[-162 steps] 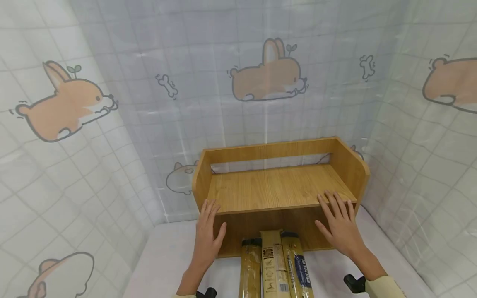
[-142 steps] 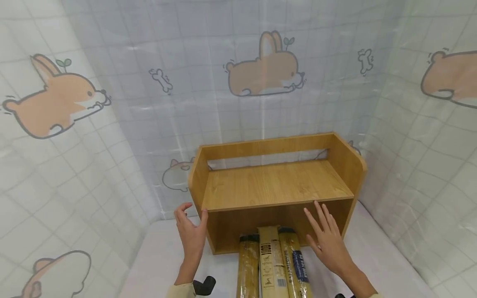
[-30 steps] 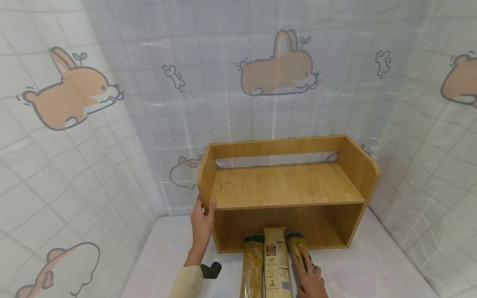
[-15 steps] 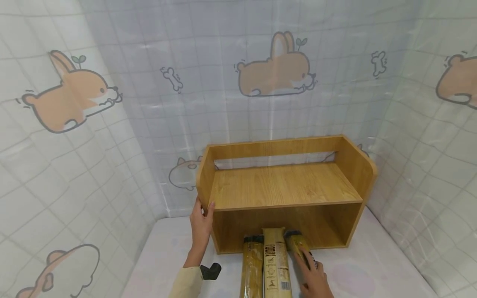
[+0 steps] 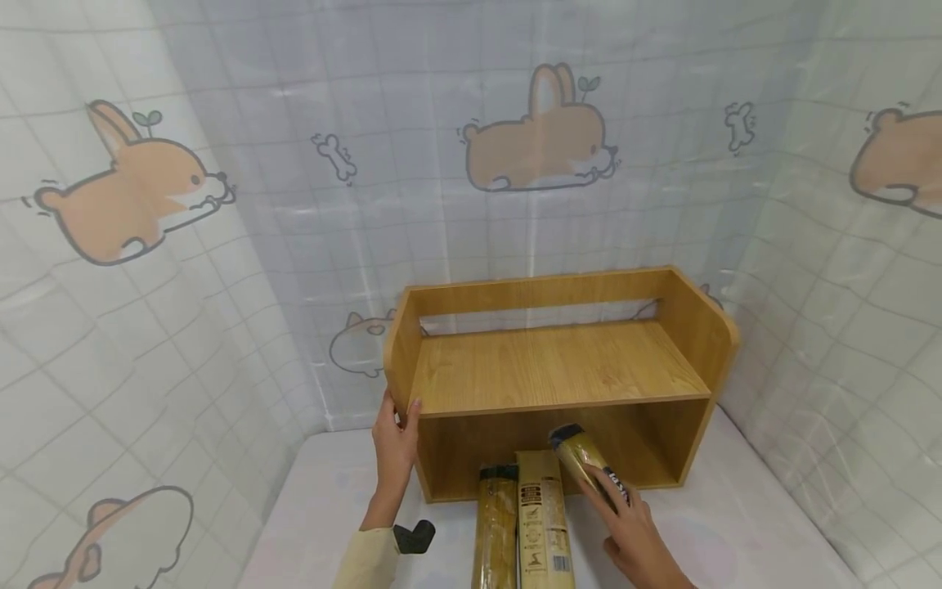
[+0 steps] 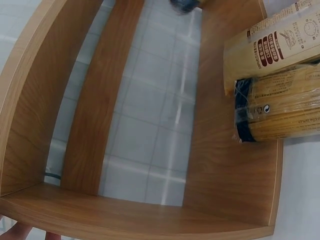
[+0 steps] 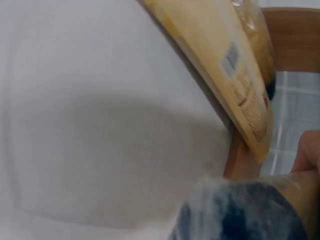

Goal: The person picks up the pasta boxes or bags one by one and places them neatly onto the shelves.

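Shelf (image 5: 559,368), woodgrain | left hand (image 5: 395,446) gripping its side (image 5: 401,356) | right hand (image 5: 627,528) clutching glossy cylindrical packet (image 5: 580,450)

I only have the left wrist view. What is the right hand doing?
Observer: The right hand grips a long, yellow, plastic-wrapped packet with a dark end.
Operator: Is it parallel to the long beige printed packet?
Observer: No; in the head view it slants, its dark end angled toward that packet.
Operator: And the left hand? I see only bits of fingers.
Observer: Its thumb is at the front edge of the left side panel of the brown wooden shelf.
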Demonstrator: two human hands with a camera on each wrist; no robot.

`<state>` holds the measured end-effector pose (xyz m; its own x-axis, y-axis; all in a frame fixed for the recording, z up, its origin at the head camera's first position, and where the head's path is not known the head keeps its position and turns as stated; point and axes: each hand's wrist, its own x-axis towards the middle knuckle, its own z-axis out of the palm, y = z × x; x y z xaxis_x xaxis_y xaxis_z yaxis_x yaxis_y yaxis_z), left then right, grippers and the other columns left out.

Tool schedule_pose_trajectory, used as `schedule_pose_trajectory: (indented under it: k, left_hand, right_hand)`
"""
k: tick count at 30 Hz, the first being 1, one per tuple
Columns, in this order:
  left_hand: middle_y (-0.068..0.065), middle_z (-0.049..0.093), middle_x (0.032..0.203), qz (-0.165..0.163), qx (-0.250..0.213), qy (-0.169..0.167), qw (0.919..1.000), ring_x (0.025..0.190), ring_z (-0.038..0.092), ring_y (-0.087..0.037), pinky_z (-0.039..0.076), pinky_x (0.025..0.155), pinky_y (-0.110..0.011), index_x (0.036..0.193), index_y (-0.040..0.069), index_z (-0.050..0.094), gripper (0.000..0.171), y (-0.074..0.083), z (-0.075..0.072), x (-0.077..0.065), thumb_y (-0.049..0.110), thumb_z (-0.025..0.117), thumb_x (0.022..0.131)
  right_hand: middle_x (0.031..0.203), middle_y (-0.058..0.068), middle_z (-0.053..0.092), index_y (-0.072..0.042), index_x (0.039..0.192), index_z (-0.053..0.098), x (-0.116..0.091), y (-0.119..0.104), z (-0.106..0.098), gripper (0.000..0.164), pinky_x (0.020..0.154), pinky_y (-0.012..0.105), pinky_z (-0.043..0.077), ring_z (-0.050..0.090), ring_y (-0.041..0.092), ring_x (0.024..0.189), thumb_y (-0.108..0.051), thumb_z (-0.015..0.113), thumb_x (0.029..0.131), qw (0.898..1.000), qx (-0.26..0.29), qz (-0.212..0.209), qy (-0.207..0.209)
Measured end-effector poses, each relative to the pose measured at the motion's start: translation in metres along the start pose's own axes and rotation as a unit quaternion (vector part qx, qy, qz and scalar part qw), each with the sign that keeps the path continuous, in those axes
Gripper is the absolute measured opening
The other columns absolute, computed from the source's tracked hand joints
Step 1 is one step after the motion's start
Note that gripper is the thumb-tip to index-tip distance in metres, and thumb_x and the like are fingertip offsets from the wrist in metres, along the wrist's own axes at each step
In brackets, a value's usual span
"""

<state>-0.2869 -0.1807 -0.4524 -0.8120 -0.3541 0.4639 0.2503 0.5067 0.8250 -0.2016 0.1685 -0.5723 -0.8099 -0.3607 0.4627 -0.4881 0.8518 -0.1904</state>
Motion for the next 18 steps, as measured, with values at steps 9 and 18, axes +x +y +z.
schedule_pose_trajectory:
  k: [9, 18]
  left_hand:
    - [-0.012, 0.055, 0.125, -0.015, -0.007, -0.006, 0.9999, 0.107, 0.056, -0.027, 0.050, 0.080, -0.047, 0.133, 0.016, 0.039, 0.050, 0.001, 0.000, 0.000, 0.029, 0.056, 0.088]
    - [-0.014, 0.055, 0.125, -0.008, 0.004, 0.002, 1.0000, 0.111, 0.055, -0.029, 0.050, 0.080, -0.049, 0.132, 0.013, 0.041, 0.049, -0.001, 0.001, 0.000, 0.028, 0.056, 0.087]
  right_hand:
    - [0.149, 0.006, 0.027, -0.021, 0.139, 0.033, 0.007, 0.006, -0.019, 0.097, 0.081, 0.049, 0.042, 0.035, 0.031, 0.119, 0.001, 0.074, 0.054, 0.994, -0.013, -0.108, 0.030]
    - [0.143, 0.008, 0.038, -0.015, 0.133, 0.044, 0.016, 0.002, -0.037, 0.057, 0.102, 0.035, 0.020, 0.039, 0.033, 0.123, -0.032, 0.008, 0.092, 0.971, -0.023, -0.212, 0.105]
